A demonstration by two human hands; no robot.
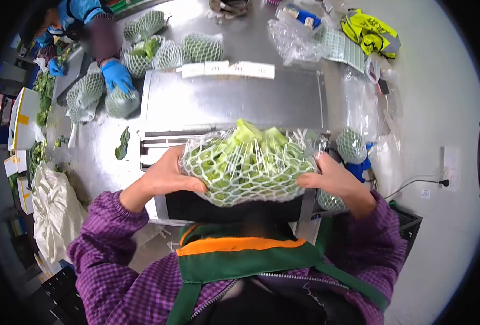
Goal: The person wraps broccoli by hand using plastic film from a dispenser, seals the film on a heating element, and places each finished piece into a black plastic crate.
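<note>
Between my two hands is a wide bundle of broccoli (pixel 248 168), in a white foam net under clear plastic film. Its pale cut stems point up and away from me. My left hand (pixel 169 172) grips the bundle's left end, thumb on the near side. On the right end, my right hand (pixel 334 176) holds it the same way, its fingers partly hidden behind the film. The bundle is above the near part of a steel wrapping machine (pixel 234 103), which has a dark panel and rollers.
Several net-wrapped heads (pixel 202 47) lie at the back left, where a co-worker's blue-gloved hand (pixel 118 76) touches one. Netted heads (pixel 351 145) also sit to my right, near plastic film (pixel 359 103). A loose leaf (pixel 122 144) and white sack (pixel 58 211) are left; a yellow vest (pixel 370 32) is back right.
</note>
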